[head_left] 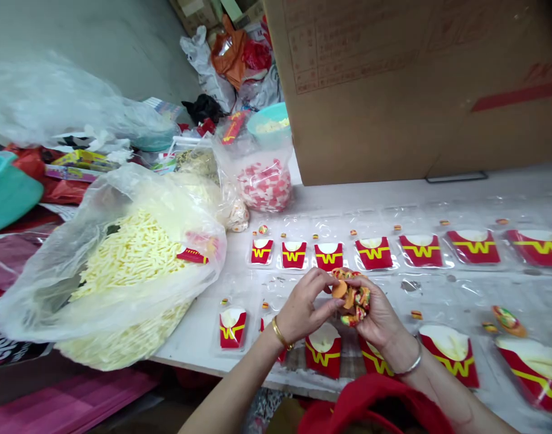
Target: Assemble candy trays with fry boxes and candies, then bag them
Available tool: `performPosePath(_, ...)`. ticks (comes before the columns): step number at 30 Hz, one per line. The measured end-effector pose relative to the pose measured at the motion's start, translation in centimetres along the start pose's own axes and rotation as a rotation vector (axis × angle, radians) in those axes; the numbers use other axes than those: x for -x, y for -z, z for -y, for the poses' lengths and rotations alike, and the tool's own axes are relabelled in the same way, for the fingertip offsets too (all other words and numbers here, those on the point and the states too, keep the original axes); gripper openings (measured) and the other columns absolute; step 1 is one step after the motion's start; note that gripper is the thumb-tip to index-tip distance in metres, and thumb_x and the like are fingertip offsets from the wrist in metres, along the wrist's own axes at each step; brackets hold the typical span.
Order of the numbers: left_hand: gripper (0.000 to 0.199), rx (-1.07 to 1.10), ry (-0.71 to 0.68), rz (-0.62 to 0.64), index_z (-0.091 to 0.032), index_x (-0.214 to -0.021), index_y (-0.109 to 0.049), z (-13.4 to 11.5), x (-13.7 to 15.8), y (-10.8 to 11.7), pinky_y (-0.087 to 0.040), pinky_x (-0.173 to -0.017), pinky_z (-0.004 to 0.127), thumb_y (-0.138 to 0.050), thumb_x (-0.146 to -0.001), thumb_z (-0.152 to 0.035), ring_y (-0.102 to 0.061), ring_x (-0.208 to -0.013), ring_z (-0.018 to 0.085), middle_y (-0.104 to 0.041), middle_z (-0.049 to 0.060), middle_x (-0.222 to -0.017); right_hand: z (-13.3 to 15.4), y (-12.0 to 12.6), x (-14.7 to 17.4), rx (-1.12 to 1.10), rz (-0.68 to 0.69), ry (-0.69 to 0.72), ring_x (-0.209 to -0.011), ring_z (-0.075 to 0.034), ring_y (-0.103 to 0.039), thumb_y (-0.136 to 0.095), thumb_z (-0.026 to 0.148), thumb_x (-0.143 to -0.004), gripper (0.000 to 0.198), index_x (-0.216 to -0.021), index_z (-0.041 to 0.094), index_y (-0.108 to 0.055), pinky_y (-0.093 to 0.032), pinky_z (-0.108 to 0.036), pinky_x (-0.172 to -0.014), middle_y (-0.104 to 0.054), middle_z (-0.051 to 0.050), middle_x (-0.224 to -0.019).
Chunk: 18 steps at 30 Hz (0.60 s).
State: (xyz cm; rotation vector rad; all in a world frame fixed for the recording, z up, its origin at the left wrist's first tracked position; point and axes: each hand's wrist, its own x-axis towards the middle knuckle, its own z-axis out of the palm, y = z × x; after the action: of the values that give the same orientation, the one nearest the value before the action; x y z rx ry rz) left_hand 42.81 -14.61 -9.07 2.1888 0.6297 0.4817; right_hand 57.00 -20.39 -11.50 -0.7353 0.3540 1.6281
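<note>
My left hand (308,308), with a gold bangle at the wrist, pinches a round orange toy food piece (339,289). A cluster of toy food pieces (361,299), orange below with red, yellow and green tops, sits in the closed fingers of my right hand (384,318). The hands meet above clear plastic blister trays. Beneath them lie red toy fries boxes (323,355) with a yellow zigzag. One more toy food piece (510,320) lies in a tray at the right, beside a tiny toy burger (489,327).
A back row of trays holds red fries boxes (376,253) and tiny burgers. At the left, an open plastic bag (44,313) holds many pale yellow toy fries (131,253). Behind stand a bag of pink-and-white pieces (264,184) and a large cardboard box (393,108).
</note>
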Motion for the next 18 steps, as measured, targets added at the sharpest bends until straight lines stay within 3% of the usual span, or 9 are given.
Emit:
performPosePath(3, 0.031, -0.033, -0.057, -0.043, -0.021, -0.118, -0.054, 0.2, 0.7, -0.8, -0.046, -0.086, 0.035, -0.050, -0.088, -0.025, -0.054, -0.099, 0.020, -0.057, 0.011, -0.107, -0.1, 0.0, 0.1, -0.082, -0.040, -0.047, -0.053, -0.011, -0.061, -0.061, 0.009, -0.067, 0.014, -0.080, 0.015, -0.059, -0.050, -0.019, -0.045, -0.067, -0.001, -0.067)
performPosePath(6, 0.027, -0.017, -0.046, -0.130, -0.023, -0.112, -0.060, 1.5, 0.5, -0.3, -0.046, -0.081, 0.033, -0.046, -0.089, -0.021, -0.057, -0.093, 0.019, -0.062, 0.009, -0.099, -0.2, 0.0, 0.0, -0.071, -0.001, -0.037, -0.050, -0.010, -0.057, -0.062, 0.011, -0.068, 0.012, -0.078, 0.015, -0.057, -0.046, -0.017, -0.041, -0.063, 0.000, -0.066)
performPosePath(9, 0.022, 0.047, 0.126, -0.347, -0.020, -0.106, -0.060, 4.4, -1.2, 1.5, -0.047, -0.074, 0.028, -0.050, -0.088, -0.024, -0.058, -0.081, 0.015, -0.063, 0.006, -0.089, -0.3, 0.1, -0.1, -0.001, 0.090, -0.012, -0.047, -0.007, -0.048, -0.063, 0.015, -0.071, 0.009, -0.076, 0.015, -0.056, -0.036, -0.014, -0.034, -0.058, 0.001, -0.066)
performPosePath(12, 0.022, -0.015, 0.303, -0.555, -0.017, -0.105, -0.056, 8.8, -4.1, 3.9, -0.045, -0.068, 0.025, -0.053, -0.084, -0.025, -0.056, -0.072, 0.013, -0.061, 0.002, -0.080, -0.2, 0.5, -0.1, 0.069, 0.091, -0.004, -0.047, -0.006, -0.045, -0.064, 0.019, -0.075, 0.008, -0.079, 0.015, -0.057, -0.032, -0.014, -0.033, -0.057, 0.001, -0.069)
performPosePath(14, 0.016, -0.132, 0.350, -0.529, -0.017, -0.096, -0.058, 11.6, -6.0, 5.3, -0.044, -0.068, 0.024, -0.053, -0.081, -0.022, -0.056, -0.072, 0.013, -0.062, 0.002, -0.078, -0.1, 0.7, 0.0, 0.083, 0.075, -0.002, -0.048, -0.006, -0.045, -0.064, 0.020, -0.076, 0.010, -0.082, 0.016, -0.058, -0.032, -0.014, -0.034, -0.058, 0.001, -0.072)
performPosePath(18, 0.012, -0.462, 0.424, -0.298, -0.019, -0.083, -0.063, 14.7, -8.6, 6.1, -0.041, -0.070, 0.027, -0.051, -0.079, -0.017, -0.057, -0.072, 0.015, -0.064, 0.002, -0.075, 0.3, 1.2, 0.2, 0.070, 0.056, 0.004, -0.049, -0.006, -0.045, -0.065, 0.020, -0.076, 0.012, -0.085, 0.017, -0.058, -0.032, -0.013, -0.035, -0.059, 0.000, -0.075)
